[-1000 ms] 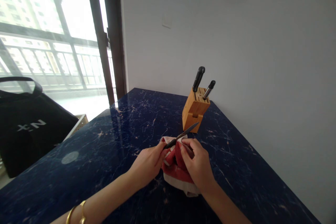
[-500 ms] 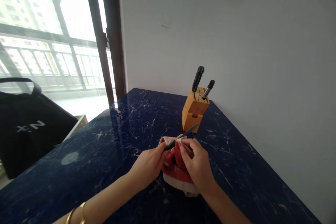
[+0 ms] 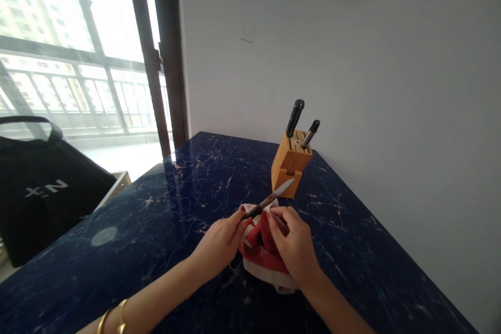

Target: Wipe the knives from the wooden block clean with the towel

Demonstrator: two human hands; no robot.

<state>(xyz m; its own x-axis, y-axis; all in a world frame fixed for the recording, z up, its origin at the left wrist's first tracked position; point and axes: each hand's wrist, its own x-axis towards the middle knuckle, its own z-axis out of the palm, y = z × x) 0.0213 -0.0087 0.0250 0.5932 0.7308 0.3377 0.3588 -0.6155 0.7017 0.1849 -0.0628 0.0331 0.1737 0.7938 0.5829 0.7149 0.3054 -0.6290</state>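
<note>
My left hand [image 3: 219, 244] is closed round the dark handle of a small knife [image 3: 271, 198], whose blade points up and away toward the knife block. Beside it, my right hand [image 3: 293, 245] is closed on a bunched red and white cloth [image 3: 261, 255] that lies on the dark blue marble table [image 3: 164, 229]. Its fingers pinch the cloth's top edge right by the blade's base. The wooden knife block [image 3: 290, 164] stands just behind, with a black handle [image 3: 295, 117] and a steel handle [image 3: 311, 132] sticking out.
A black bag [image 3: 43, 182] stands off the table's left edge. A large window [image 3: 70, 47] with a dark frame fills the left side. A plain white wall runs behind and to the right of the table.
The knife's blade has tilted up slightly and now catches the light. Both hands stay in about the same place on the cloth.
</note>
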